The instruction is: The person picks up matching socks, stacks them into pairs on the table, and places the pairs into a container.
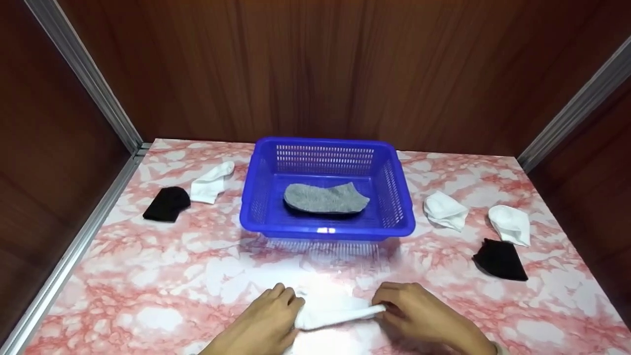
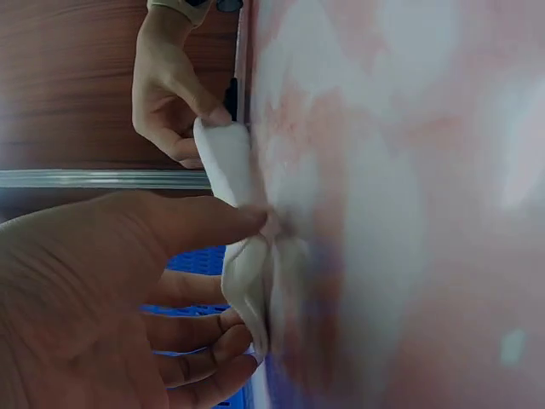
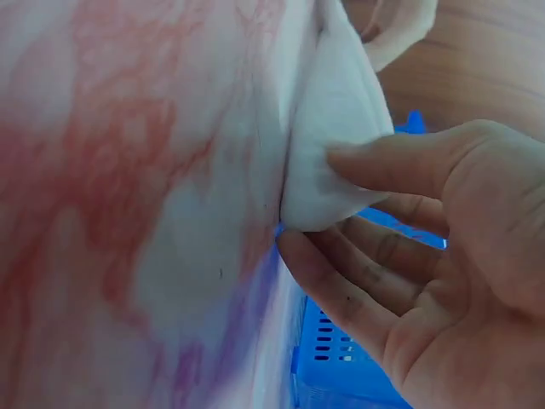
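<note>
A white sock [image 1: 337,313] is stretched between both hands low over the marbled table, in front of the basket. My left hand [image 1: 268,315] pinches its left end; in the left wrist view the thumb [image 2: 226,223] presses on the cloth with the fingers behind it. The right end is pinched by my right hand [image 1: 419,310], whose thumb [image 3: 383,164] lies on the white fabric in the right wrist view. Beyond the hands stands a blue plastic basket [image 1: 325,231] with a grey sock [image 1: 325,198] lying in it, dark cloth showing beneath.
Left of the basket lie a black sock [image 1: 166,204] and a white sock [image 1: 209,185]. On its right are two white socks, one nearer [image 1: 445,211] and one farther out [image 1: 510,225], plus a black sock [image 1: 500,260]. Brown wood panels [image 1: 315,74] enclose the table's back and sides.
</note>
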### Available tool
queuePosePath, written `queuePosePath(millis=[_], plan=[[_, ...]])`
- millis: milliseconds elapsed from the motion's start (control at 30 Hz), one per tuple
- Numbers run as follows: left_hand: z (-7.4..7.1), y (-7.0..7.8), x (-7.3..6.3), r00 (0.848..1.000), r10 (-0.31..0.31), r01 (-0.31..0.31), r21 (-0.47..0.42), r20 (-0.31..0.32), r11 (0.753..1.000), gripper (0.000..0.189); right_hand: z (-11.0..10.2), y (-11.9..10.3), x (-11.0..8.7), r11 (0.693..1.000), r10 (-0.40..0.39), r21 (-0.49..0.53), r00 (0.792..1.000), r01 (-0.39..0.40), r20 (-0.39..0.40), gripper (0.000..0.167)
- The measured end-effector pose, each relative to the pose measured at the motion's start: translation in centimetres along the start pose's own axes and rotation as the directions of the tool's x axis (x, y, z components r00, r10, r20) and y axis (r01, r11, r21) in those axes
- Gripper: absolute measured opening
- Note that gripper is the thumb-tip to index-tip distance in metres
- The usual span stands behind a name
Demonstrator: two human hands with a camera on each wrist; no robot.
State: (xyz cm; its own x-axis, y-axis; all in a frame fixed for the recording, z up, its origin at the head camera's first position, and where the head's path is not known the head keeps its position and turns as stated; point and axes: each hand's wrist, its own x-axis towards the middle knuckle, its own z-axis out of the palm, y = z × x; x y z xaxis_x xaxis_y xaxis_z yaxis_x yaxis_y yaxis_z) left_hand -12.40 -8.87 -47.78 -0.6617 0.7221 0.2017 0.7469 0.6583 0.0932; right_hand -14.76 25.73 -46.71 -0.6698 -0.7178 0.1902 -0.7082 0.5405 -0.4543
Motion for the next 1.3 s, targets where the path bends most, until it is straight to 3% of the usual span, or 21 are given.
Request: queuePosePath(millis=[67,167,300,367,433,567,633,700,733,833,933,1033,1133,1233,1300], plan=[[0.1,0.1,0.0,1.000,0.006,-0.005,0.015,-0.021,1.000,0.026,-0.1,0.0,0.1,0.997,0.056,0.048,0.998,-0.056,0.000,0.019],[0.2,0.1,0.2,1.000,-0.021,0.021,-0.009,-0.003,1.000,0.026,-0.3,0.1,0.1,0.976,0.156,0.148,0.987,-0.160,0.034,0.015],[0.3,-0.2,0.7,0.994,-0.102,0.105,-0.120,0.027,0.987,0.020,-0.4,0.3,0.2,0.925,0.228,0.288,0.969,-0.246,0.096,0.012],[0.4,-0.4,0.9,0.987,-0.158,0.161,-0.221,0.031,0.962,0.015,-0.4,0.2,0.3,0.890,0.264,0.357,0.959,-0.282,0.101,0.012],[0.3,-0.7,1.0,0.977,-0.207,0.211,-0.378,0.053,0.901,0.018,-0.5,-0.1,0.4,0.848,0.319,0.417,0.943,-0.327,0.090,0.012],[-0.1,-1.0,1.4,0.956,-0.247,0.288,-0.664,0.159,0.690,0.034,-0.5,-0.7,1.0,0.761,0.434,0.534,0.901,-0.368,0.001,0.015],[-0.3,-1.2,1.5,0.952,-0.248,0.300,-0.712,0.180,0.635,0.039,-0.3,-0.8,1.1,0.746,0.459,0.564,0.887,-0.355,-0.050,0.013],[-0.3,-1.2,1.7,0.948,-0.277,0.307,-0.682,0.158,0.663,0.037,0.0,-0.7,1.2,0.763,0.461,0.548,0.882,-0.342,-0.091,0.009],[-0.3,-1.2,1.6,0.944,-0.295,0.319,-0.656,0.151,0.685,0.035,0.2,-0.7,1.2,0.787,0.453,0.516,0.885,-0.339,-0.108,0.007],[-0.1,-1.2,1.5,0.925,-0.342,0.375,-0.553,0.167,0.744,0.029,0.9,-0.5,1.0,0.849,0.394,0.423,0.912,-0.315,-0.111,0.013],[0.2,-1.1,1.3,0.916,-0.351,0.401,-0.480,0.196,0.780,0.030,1.5,-0.4,0.8,0.900,0.332,0.326,0.940,-0.289,-0.084,0.016],[0.5,-0.9,1.3,0.924,-0.357,0.382,-0.411,0.140,0.828,0.032,1.7,-0.4,0.7,0.938,0.284,0.226,0.956,-0.262,-0.068,0.019],[0.5,-0.4,1.4,0.936,-0.351,0.332,-0.323,0.001,0.886,0.030,1.7,-0.8,0.8,0.959,0.269,0.116,0.960,-0.259,-0.082,0.020],[0.5,0.1,1.4,0.953,-0.280,0.239,-0.285,-0.113,0.928,0.025,1.8,-1.3,0.7,0.975,0.214,-0.033,0.964,-0.222,-0.160,0.019],[0.5,0.4,1.5,0.970,-0.203,0.159,-0.284,-0.131,0.945,0.022,2.0,-1.7,0.8,0.980,0.123,-0.129,0.967,-0.154,-0.224,0.019]])
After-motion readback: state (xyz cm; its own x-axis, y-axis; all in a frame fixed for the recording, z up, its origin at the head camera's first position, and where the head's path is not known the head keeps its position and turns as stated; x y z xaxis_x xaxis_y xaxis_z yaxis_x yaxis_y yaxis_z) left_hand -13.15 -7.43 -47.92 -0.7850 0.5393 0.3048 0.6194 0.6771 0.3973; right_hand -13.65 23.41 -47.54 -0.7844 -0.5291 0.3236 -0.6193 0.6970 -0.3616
